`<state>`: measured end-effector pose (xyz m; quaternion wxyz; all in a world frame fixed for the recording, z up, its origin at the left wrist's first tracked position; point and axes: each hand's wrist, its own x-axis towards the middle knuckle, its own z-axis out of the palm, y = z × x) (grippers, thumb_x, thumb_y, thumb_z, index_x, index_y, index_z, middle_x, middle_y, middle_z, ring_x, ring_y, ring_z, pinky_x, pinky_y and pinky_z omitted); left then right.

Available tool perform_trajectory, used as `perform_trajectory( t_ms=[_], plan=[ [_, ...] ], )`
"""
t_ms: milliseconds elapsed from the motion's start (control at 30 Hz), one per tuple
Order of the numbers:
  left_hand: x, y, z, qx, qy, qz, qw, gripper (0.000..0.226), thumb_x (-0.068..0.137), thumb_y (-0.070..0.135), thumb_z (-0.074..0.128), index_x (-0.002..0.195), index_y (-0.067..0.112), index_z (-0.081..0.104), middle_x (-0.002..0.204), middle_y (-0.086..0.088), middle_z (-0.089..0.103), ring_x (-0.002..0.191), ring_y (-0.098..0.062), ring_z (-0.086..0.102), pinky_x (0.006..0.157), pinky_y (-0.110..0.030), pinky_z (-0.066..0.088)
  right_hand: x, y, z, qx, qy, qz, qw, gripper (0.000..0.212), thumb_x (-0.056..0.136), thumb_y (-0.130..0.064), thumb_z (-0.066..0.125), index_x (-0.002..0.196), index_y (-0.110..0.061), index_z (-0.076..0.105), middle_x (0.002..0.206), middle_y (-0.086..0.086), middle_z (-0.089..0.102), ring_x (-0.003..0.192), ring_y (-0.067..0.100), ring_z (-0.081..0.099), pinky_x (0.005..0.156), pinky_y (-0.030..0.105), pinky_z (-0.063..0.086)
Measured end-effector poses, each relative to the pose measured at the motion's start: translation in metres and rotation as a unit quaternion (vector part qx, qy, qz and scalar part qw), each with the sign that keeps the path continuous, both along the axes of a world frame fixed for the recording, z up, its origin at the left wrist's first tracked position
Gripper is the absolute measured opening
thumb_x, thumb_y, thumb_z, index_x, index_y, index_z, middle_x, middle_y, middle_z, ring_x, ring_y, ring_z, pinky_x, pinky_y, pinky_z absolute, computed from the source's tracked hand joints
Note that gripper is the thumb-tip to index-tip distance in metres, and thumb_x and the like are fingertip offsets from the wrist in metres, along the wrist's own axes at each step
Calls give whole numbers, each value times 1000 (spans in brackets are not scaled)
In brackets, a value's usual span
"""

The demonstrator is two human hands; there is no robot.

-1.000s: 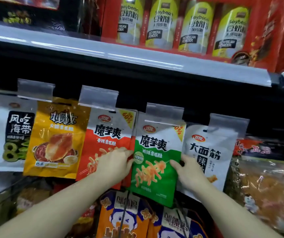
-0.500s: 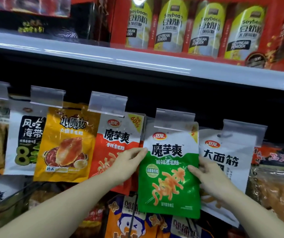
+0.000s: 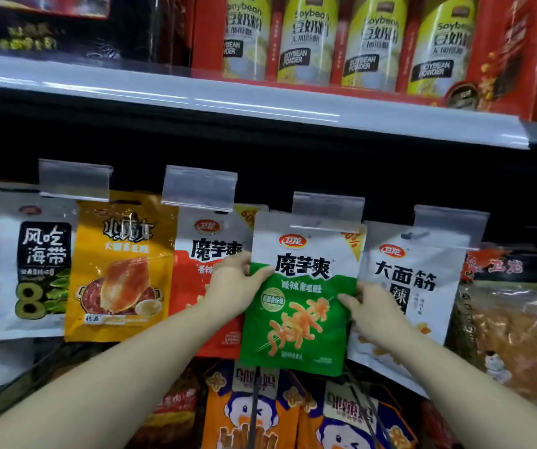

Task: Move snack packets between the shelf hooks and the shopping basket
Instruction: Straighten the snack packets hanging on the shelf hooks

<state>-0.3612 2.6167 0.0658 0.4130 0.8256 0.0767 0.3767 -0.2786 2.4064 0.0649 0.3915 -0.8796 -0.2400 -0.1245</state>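
Two hands hold one green snack packet up at the hooks, the only view there is. The left hand has its grip on the packet's left edge, the right hand on its right edge. The top sits behind the clear tag. Whether it is hooked, I cannot tell. No basket shows.

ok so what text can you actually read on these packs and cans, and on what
"Soybean" and "SOYBEAN POWDER": yellow cans on the top shelf
"魔芋爽": green packet held by both hands, also the red packet
"大面筋": white packet
"风吃海带" and "8": seaweed packet
Small print everywhere and the orange packet: unreadable
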Motion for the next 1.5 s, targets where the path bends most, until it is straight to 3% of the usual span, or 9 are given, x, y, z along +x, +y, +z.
perform_trajectory(
  t_ms=[67,200,333,467,600,800,1067,1267,1500],
  plan=[
    [3,1,2,57,43,43,997,24,91,40,60,74,29,47,70,11,49,74,-23,58,72,-37,53,8,3,-2,-12,6,-22,1000,26,96,-24,54,109,-3,59,81,9,65,54,18,54,52,28,45],
    [14,6,13,96,80,71,990,33,93,38,57,75,10,59,73,-2,62,71,-23,58,62,-30,45,16,5,-3,-11,14,-44,999,37,96,-28,52,123,-2,54,101,13,67,69,20,57,56,24,39],
    [21,8,19,101,123,97,983,39,95,39,55,61,19,48,63,2,49,55,-13,45,46,-26,30,17,9,0,-30,16,-61,998,39,98,-27,50,128,-2,50,95,12,62,57,9,51,40,16,30],
    [17,8,16,89,126,93,984,37,93,40,57,70,12,58,58,2,50,51,-13,45,48,-25,35,14,9,0,-50,-11,-64,997,32,97,-29,51,116,-3,55,92,12,63,57,10,48,43,18,28],
    [6,9,10,80,88,75,990,36,92,40,59,82,6,64,70,-10,65,53,-23,56,53,-29,48,4,6,-1,-90,-43,-80,992,26,96,-33,52,86,-9,52,66,0,51,58,13,47,46,20,31],
    [-13,12,-4,185,96,64,976,31,88,41,63,105,14,66,77,0,68,62,-5,57,56,-22,46,-8,3,-6,-122,-93,-86,984,35,94,-41,51,79,-9,50,77,9,56,72,25,53,62,28,41],
    [-22,17,-19,193,119,84,970,28,82,43,70,96,19,67,76,12,62,81,-11,64,74,-32,57,-20,-6,-26,-202,-157,-63,965,21,94,-34,52,86,-15,47,73,3,58,66,22,57,56,29,48],
    [-29,14,-20,262,140,121,947,21,84,53,61,83,32,60,82,12,67,81,-12,64,65,-29,54,-29,-6,-31,-241,-205,-40,948,18,97,-31,46,94,-13,47,85,2,56,76,21,58,62,32,50],
    [-32,14,-23,388,125,133,903,27,89,57,51,93,32,61,88,12,68,81,-13,66,63,-29,55,-39,-5,-31,-248,-220,-44,942,16,97,-28,46,95,-12,49,90,4,57,79,22,59,67,35,52]
  ],
)
